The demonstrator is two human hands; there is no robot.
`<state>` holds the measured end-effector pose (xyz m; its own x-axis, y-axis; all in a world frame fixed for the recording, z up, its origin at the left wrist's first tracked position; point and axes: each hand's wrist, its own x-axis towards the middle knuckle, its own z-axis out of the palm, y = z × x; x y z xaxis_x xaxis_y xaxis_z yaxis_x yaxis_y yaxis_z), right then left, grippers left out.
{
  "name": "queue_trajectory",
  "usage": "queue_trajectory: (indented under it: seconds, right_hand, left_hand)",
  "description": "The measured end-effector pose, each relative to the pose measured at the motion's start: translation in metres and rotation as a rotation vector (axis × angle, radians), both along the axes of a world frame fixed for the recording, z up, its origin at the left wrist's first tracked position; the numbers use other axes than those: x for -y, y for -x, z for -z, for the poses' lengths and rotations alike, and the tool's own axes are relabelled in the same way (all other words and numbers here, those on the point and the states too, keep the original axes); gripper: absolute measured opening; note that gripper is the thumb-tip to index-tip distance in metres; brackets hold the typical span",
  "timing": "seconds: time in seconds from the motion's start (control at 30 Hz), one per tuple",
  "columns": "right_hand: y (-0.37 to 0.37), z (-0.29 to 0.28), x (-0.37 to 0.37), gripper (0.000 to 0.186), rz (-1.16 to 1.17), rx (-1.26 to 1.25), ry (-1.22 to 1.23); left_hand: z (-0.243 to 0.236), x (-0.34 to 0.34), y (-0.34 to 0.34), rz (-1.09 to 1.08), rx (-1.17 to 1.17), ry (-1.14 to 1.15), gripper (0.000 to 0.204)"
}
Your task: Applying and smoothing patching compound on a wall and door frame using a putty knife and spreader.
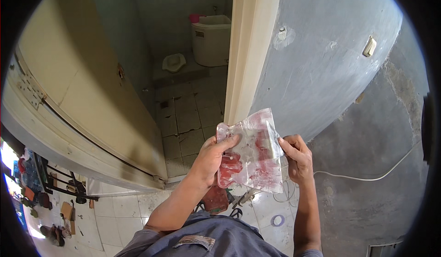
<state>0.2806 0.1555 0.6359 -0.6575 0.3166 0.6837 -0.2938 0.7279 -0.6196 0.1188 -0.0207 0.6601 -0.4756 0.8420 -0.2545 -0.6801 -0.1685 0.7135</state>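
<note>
In front of my body, my left hand (211, 158) grips the wavy left edge of a red plastic putty spreader (229, 169), thumb on top. Greyish-white filler is smeared over much of its face. Opposite, my right hand (298, 158) pinches a thin, shiny, filler-smeared blade (272, 139) at the spreader's right side, thumb uppermost. This blade seems to lie over the spreader; where one ends and the other begins is hard to make out. The fingers beneath are partly hidden.
A cream door (69, 64) stands open at left, its frame post (250, 50) ahead. Beyond are a squat toilet (173, 62) and a water tub (211, 43). The grey wall (330, 64) bears a switch (369, 47). A cable (363, 178) and tape roll (278, 220) are lower right.
</note>
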Motion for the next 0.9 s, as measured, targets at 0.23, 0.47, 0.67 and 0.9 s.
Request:
queue_trajectory:
  seconds: [0.23,0.47,0.67,0.9]
  right_hand:
    - [-0.02,0.005,-0.024,0.059,0.118,0.088,-0.436]
    - [-0.046,0.05,-0.029,0.047,0.253,0.243,-0.428]
    - [-0.068,0.021,0.039,0.03,0.081,0.227,0.999]
    - [-0.054,0.011,0.077,0.022,-0.162,0.259,1.45]
  left_hand:
    - [0.022,-0.003,0.01,0.026,-0.024,-0.003,0.021]
    - [0.015,0.006,0.015,-0.027,-0.098,-0.051,0.02]
    - [0.024,0.01,0.017,-0.293,-0.471,-0.083,0.022]
    - [0.034,0.012,0.007,-0.228,-0.771,-0.147,0.023]
